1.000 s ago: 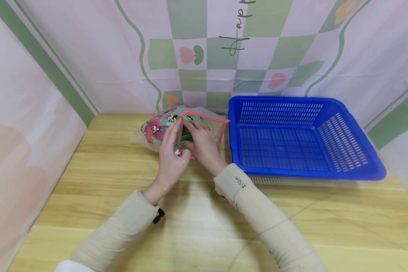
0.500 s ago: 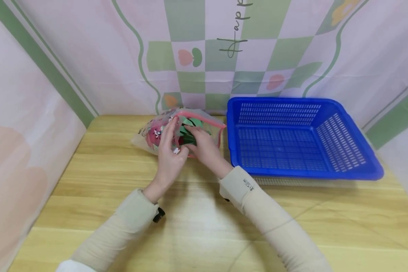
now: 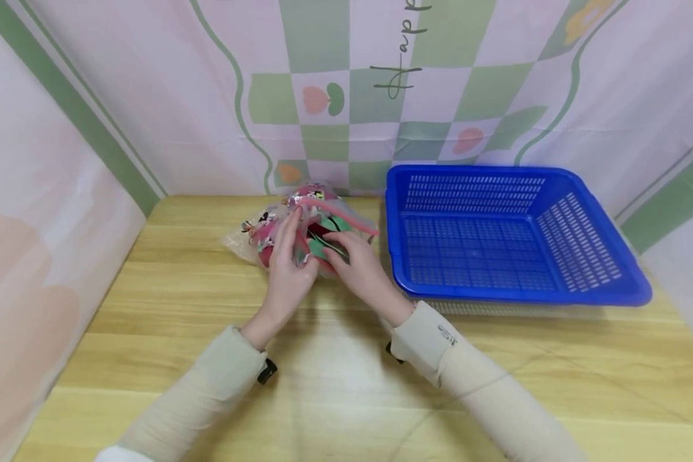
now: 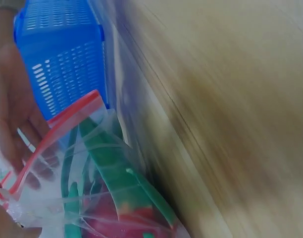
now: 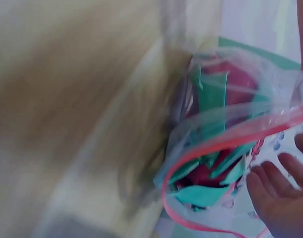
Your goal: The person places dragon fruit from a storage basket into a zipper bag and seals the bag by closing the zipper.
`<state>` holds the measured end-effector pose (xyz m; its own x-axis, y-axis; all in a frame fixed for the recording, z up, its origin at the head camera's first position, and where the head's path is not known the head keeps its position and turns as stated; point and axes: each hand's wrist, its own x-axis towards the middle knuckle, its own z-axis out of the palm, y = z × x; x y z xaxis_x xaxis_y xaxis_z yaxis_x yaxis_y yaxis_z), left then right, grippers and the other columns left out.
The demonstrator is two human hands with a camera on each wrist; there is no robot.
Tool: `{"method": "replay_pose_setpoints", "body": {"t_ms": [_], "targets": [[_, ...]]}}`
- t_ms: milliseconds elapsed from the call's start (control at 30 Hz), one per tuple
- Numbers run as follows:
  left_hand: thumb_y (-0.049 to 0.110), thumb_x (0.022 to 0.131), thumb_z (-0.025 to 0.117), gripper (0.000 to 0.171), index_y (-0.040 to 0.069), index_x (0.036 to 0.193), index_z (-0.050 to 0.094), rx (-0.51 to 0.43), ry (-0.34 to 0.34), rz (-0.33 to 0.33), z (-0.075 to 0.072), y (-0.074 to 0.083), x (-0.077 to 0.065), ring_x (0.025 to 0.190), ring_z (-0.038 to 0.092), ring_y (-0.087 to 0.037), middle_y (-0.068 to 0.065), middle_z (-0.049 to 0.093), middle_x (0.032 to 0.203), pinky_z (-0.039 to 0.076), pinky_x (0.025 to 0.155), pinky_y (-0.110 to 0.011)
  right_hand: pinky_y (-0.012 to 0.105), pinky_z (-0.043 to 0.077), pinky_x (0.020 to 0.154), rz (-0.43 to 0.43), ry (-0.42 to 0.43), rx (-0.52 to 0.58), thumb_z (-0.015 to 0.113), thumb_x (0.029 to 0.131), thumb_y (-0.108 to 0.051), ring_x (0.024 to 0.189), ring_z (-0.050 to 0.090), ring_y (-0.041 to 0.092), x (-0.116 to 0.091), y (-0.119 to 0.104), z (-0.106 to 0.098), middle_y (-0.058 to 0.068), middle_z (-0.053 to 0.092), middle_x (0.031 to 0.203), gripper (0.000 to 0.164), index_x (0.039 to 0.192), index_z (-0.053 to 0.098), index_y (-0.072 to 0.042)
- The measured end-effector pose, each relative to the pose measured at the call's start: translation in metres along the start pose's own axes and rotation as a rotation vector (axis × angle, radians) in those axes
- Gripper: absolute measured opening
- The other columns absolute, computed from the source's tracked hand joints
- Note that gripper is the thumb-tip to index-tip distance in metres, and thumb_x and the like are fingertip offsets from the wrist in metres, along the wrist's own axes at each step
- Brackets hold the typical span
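Note:
In the head view a clear zip bag point(image 3: 248, 244) with a pinkish-red zip edge and cartoon prints lies at the back of the table. Through its plastic show magenta things with green leaf-like flaps point(image 5: 211, 101), like dragon fruit; how many is unclear. My left hand point(image 3: 290, 273) pinches the bag's rim on the left of the mouth, its thumb near the edge and its other fingers along the side. My right hand point(image 3: 362, 269) has its fingers at the bag's mouth, loosely bent. In the right wrist view those fingers stand apart from the green flaps.
A blue perforated plastic basket point(image 3: 473, 256) stands on the wooden table point(image 3: 335, 385) just right of the bag. A patterned curtain point(image 3: 381, 96) hangs close behind. Another cloth point(image 3: 52, 256) hangs along the left side.
My right hand has drawn a little right and toward me. The bag's mouth has tipped nearer and shows more of the green flaps. My left hand stays almost in place.

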<state>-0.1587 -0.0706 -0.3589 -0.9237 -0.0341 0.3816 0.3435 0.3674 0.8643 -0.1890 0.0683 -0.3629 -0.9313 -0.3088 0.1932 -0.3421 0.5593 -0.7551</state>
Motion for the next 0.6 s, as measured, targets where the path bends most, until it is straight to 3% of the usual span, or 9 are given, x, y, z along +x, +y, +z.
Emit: {"method": "replay_pose_setpoints", "body": {"t_ms": [133,233,300,367,467,600], "targets": [[-0.007,0.077,0.053,0.075,0.002,0.148,0.031,0.058,-0.072,0.053,-0.002,-0.001,-0.004,0.115,0.054,-0.033,-0.017,0.03,0.154,0.042,0.053,-0.018,0.04,0.051,0.095,0.054,0.089,0.096,0.054,0.095,-0.015,0.112,0.059,0.026,-0.021,0.0,0.0,0.014,0.061,0.118,0.025,0.117,0.061,-0.003],[-0.006,0.076,0.055,0.075,-0.001,0.147,0.032,0.127,-0.136,0.098,-0.003,-0.003,-0.008,0.121,0.052,-0.036,-0.02,0.031,0.153,0.055,0.077,-0.028,0.033,0.053,0.084,0.124,0.138,0.168,0.053,0.096,-0.015,0.099,0.06,0.023,-0.033,0.0,0.002,0.012,0.061,0.108,0.021,0.111,0.061,-0.003],[-0.005,0.076,0.056,0.075,-0.002,0.147,0.031,0.143,-0.165,0.123,-0.004,-0.003,-0.009,0.129,0.047,-0.036,-0.021,0.032,0.152,0.051,0.096,-0.039,0.027,0.05,0.076,0.183,0.141,0.21,0.052,0.096,-0.016,0.089,0.059,0.019,-0.039,0.002,0.003,0.011,0.061,0.099,0.018,0.106,0.061,-0.003],[-0.005,0.077,0.056,0.075,-0.002,0.147,0.031,0.141,-0.185,0.14,-0.003,-0.004,-0.01,0.137,0.038,-0.036,-0.021,0.033,0.151,0.04,0.109,-0.047,0.023,0.046,0.071,0.242,0.129,0.24,0.052,0.096,-0.017,0.08,0.055,0.016,-0.044,0.004,0.004,0.009,0.061,0.09,0.017,0.1,0.061,-0.003],[-0.006,0.076,0.055,0.076,-0.001,0.147,0.03,0.131,-0.2,0.143,-0.002,-0.005,-0.011,0.137,0.038,-0.035,-0.02,0.033,0.152,0.04,0.109,-0.047,0.021,0.044,0.067,0.314,0.061,0.29,0.049,0.097,-0.018,0.071,0.052,0.011,-0.048,0.008,0.008,0.009,0.061,0.08,0.023,0.093,0.063,0.0],[-0.007,0.076,0.054,0.078,0.001,0.149,0.028,0.125,-0.24,0.126,0.0,-0.004,-0.013,0.123,0.05,-0.035,-0.018,0.029,0.154,0.054,0.079,-0.033,0.024,0.054,0.07,0.381,-0.094,0.447,0.043,0.101,-0.02,0.069,0.059,0.007,-0.051,0.013,0.014,0.016,0.067,0.082,0.037,0.097,0.064,0.01]]}}
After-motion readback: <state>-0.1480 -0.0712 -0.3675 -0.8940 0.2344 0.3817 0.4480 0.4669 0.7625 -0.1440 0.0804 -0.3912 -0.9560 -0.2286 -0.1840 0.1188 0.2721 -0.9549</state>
